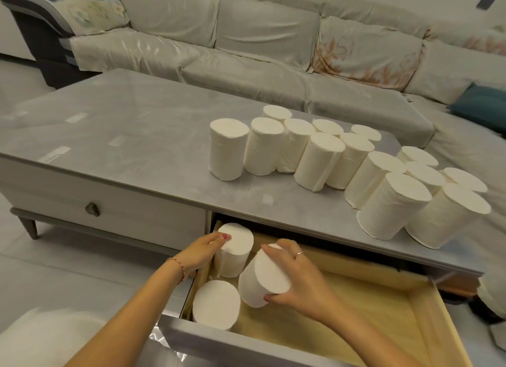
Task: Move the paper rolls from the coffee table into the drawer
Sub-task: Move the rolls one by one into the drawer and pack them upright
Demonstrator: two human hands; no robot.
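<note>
Several white paper rolls stand upright on the right half of the grey coffee table. Below them the wooden drawer is pulled open. Inside it, at the left end, one roll stands in the near corner. My left hand grips a second roll upright in the far left corner. My right hand holds a third roll tilted, just right of the other two, low over the drawer floor.
A grey covered sofa runs behind the table, with a teal cushion at the right. A shut drawer with a dark knob is at the table's left. The drawer's right part shows bare wood. A white blurred object lies bottom left.
</note>
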